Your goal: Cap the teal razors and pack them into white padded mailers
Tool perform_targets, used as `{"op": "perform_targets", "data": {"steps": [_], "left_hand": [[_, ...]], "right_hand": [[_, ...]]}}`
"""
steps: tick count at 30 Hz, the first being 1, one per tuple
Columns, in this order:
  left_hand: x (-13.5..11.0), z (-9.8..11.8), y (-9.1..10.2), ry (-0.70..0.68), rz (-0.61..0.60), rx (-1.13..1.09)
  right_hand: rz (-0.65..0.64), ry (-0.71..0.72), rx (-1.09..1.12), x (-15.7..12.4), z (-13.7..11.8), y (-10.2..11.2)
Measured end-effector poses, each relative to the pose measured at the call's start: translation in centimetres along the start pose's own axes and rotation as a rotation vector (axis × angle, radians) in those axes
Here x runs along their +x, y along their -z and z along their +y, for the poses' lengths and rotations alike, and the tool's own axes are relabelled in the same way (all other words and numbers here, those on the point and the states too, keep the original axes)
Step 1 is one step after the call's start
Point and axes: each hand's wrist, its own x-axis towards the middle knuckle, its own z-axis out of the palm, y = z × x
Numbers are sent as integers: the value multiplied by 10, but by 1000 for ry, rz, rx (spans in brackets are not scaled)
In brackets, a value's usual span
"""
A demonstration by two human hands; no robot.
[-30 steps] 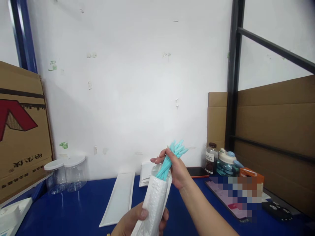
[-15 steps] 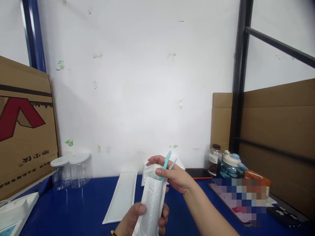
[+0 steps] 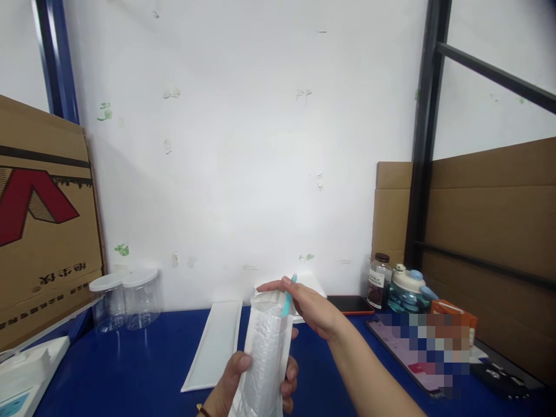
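A white bubble mailer [image 3: 264, 353] stands nearly upright at the front, its mouth at the top. My left hand [image 3: 232, 376] is closed round its lower half, thumb on the left and fingertips on the right edge. At the mouth, my right hand [image 3: 310, 307] pinches a slim teal plastic tool [image 3: 288, 298] between thumb and fingers. The tool's lower end is down at the opening, and its exact kind cannot be made out. Another flat white mailer [image 3: 215, 347] lies on the blue table [image 3: 143, 370] to the left.
Two clear jars with white lids [image 3: 141, 298] stand at the back left. White packets [image 3: 313, 284] and a phone [image 3: 351, 304] lie behind my right hand. A brown bottle [image 3: 379, 281], a water bottle [image 3: 408, 289], an orange box [image 3: 454, 318] and a tablet [image 3: 403, 353] are on the right.
The teal tool has moved down and slightly left at the mailer's mouth. A second thin prong that showed beside it is out of sight. The mailer faces me more squarely.
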Motion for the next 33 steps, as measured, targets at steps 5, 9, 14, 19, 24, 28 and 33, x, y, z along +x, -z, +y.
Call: {"op": "perform_targets", "data": {"steps": [5,9,14,19,24,28,33], "left_hand": [[-2,-1,-3,-14,-4,-20],[-2,0,-4,-7,-8,-31],[-2,0,-1,8,11,-68],[-9,17,-3,207,148,77],[-14,19,18,110,464,179],[-11,6,26,145,386,94],[-5,4,18,163,119,-82]], "right_hand": [[134,131,-35,3,-2,4],[-12,63,-185,-3,-9,6],[-72,-9,-194,-5,-4,7],[211,5,-255,4,4,21],[140,114,-243,2,-2,47],[-183,313,-257,-3,-5,53],[-165,316,-381,1,0,42]]}}
